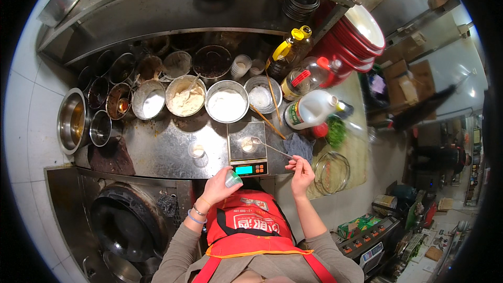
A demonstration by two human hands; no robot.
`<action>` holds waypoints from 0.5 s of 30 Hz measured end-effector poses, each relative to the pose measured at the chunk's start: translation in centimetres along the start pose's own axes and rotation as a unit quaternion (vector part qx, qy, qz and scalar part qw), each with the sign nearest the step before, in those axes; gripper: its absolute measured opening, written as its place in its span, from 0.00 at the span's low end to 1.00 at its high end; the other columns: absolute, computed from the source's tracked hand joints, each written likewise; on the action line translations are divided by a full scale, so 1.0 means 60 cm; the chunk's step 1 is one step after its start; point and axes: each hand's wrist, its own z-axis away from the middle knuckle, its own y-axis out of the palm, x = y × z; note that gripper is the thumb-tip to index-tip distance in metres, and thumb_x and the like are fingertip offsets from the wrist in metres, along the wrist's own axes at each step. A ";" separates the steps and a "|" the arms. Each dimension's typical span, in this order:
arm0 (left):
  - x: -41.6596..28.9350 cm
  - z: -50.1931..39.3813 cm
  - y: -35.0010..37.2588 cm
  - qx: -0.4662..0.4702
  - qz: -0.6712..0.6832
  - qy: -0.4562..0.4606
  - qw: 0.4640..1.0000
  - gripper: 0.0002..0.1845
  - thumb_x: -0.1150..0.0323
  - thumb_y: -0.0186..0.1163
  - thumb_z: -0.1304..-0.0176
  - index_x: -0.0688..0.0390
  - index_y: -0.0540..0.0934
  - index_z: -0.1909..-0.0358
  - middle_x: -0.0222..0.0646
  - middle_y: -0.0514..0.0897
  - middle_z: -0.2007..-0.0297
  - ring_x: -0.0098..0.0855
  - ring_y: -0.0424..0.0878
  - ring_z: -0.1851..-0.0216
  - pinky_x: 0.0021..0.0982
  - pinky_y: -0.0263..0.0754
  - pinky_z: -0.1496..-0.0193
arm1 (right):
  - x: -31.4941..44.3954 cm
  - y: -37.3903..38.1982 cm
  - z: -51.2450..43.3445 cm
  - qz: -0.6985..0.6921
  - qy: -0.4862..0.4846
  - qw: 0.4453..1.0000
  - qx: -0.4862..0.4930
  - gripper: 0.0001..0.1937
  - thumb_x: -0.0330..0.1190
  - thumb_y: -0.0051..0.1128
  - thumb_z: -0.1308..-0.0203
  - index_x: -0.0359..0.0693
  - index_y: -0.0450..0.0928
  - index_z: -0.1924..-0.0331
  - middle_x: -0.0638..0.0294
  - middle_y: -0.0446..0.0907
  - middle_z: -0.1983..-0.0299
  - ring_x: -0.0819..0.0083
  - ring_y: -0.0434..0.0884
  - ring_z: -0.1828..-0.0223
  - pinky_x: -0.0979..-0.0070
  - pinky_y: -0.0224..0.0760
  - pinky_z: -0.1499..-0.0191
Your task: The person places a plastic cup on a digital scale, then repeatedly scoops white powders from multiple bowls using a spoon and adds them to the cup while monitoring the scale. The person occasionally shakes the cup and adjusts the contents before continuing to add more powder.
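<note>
My right hand (301, 173) grips the handle of a long metal spoon (277, 150), whose bowl is at a small clear plastic cup (248, 145) holding pale powder. That cup stands on the pan of a digital kitchen scale (246, 130) with a lit display. In my left hand (218, 185), below the scale, is a stack of clear plastic cups (233, 179). Left of the scale stands another small clear cup (197, 150) with pale powder inside. Behind the scale sit a metal bowl of white powder (226, 101) and a metal bowl of cream-coloured powder (184, 100) with a spoon in it.
Several metal seasoning pots (148, 100) line the counter's back left. Two wooden sticks (268, 121), a white plastic jug (312, 110), bottles and a grey cloth (298, 147) lie right of the scale. A metal shelf (165, 11) overhangs the back. A wok (123, 220) sits lower left.
</note>
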 end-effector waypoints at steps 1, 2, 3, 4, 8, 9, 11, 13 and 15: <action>0.000 -0.002 0.000 0.004 0.002 -0.003 1.000 0.33 0.50 0.67 0.50 0.58 0.70 0.46 0.42 0.80 0.55 0.45 0.80 0.54 0.38 0.76 0.53 | -0.001 -0.003 -0.001 -0.021 0.025 0.999 -0.015 0.11 0.28 0.44 0.30 0.29 0.77 0.58 0.60 0.79 0.71 0.78 0.79 0.74 0.80 0.77 0.68; 0.000 -0.004 0.001 0.006 0.003 -0.003 1.000 0.33 0.50 0.67 0.50 0.58 0.70 0.46 0.42 0.80 0.55 0.45 0.80 0.54 0.38 0.76 0.53 | -0.002 -0.004 -0.003 -0.027 0.026 0.999 -0.017 0.12 0.30 0.43 0.30 0.29 0.77 0.57 0.61 0.79 0.72 0.79 0.79 0.75 0.81 0.77 0.69; 0.000 -0.005 0.001 0.003 0.004 0.002 1.000 0.33 0.50 0.67 0.50 0.58 0.70 0.46 0.42 0.80 0.54 0.45 0.79 0.53 0.38 0.76 0.53 | -0.003 -0.006 -0.003 -0.025 0.027 0.999 -0.016 0.12 0.30 0.43 0.30 0.29 0.77 0.57 0.61 0.79 0.72 0.79 0.79 0.75 0.81 0.76 0.69; 0.000 -0.007 0.002 0.010 0.005 -0.003 1.000 0.33 0.50 0.67 0.50 0.58 0.70 0.46 0.43 0.80 0.54 0.45 0.79 0.53 0.38 0.76 0.53 | -0.003 -0.008 -0.004 -0.025 0.028 0.999 -0.018 0.12 0.30 0.44 0.30 0.29 0.77 0.57 0.61 0.79 0.72 0.79 0.79 0.75 0.81 0.76 0.70; -0.001 -0.012 0.005 0.010 0.006 0.007 1.000 0.33 0.51 0.68 0.50 0.58 0.70 0.46 0.43 0.80 0.54 0.45 0.79 0.53 0.38 0.76 0.53 | -0.002 -0.006 -0.005 -0.027 0.030 0.999 -0.026 0.12 0.30 0.44 0.30 0.29 0.77 0.57 0.62 0.79 0.72 0.79 0.78 0.76 0.81 0.75 0.71; -0.001 -0.013 0.006 0.004 0.006 0.018 1.000 0.33 0.51 0.68 0.50 0.58 0.70 0.46 0.43 0.80 0.54 0.45 0.79 0.53 0.38 0.76 0.53 | -0.001 -0.005 -0.005 -0.023 0.030 0.999 -0.022 0.12 0.30 0.44 0.30 0.29 0.77 0.57 0.62 0.78 0.73 0.78 0.78 0.77 0.81 0.76 0.71; 0.000 -0.015 0.007 0.015 0.002 0.010 1.000 0.33 0.51 0.68 0.50 0.58 0.70 0.46 0.42 0.78 0.52 0.45 0.79 0.53 0.39 0.76 0.53 | 0.005 -0.003 -0.006 -0.013 0.027 0.999 -0.019 0.12 0.30 0.44 0.30 0.29 0.77 0.57 0.61 0.78 0.73 0.78 0.78 0.77 0.81 0.76 0.71; 0.002 -0.018 0.008 0.017 0.001 0.013 1.000 0.34 0.51 0.68 0.50 0.57 0.69 0.46 0.41 0.77 0.51 0.45 0.78 0.52 0.39 0.76 0.53 | 0.015 0.006 -0.010 -0.031 0.033 0.999 -0.013 0.11 0.28 0.43 0.30 0.29 0.77 0.58 0.61 0.79 0.71 0.79 0.79 0.76 0.81 0.76 0.70; 0.004 -0.020 0.009 0.006 0.000 0.020 1.000 0.34 0.51 0.67 0.50 0.57 0.68 0.46 0.40 0.75 0.49 0.45 0.78 0.52 0.39 0.76 0.54 | 0.027 0.030 -0.018 -0.047 0.032 0.998 -0.006 0.11 0.27 0.43 0.31 0.28 0.77 0.58 0.60 0.79 0.71 0.79 0.79 0.75 0.82 0.76 0.69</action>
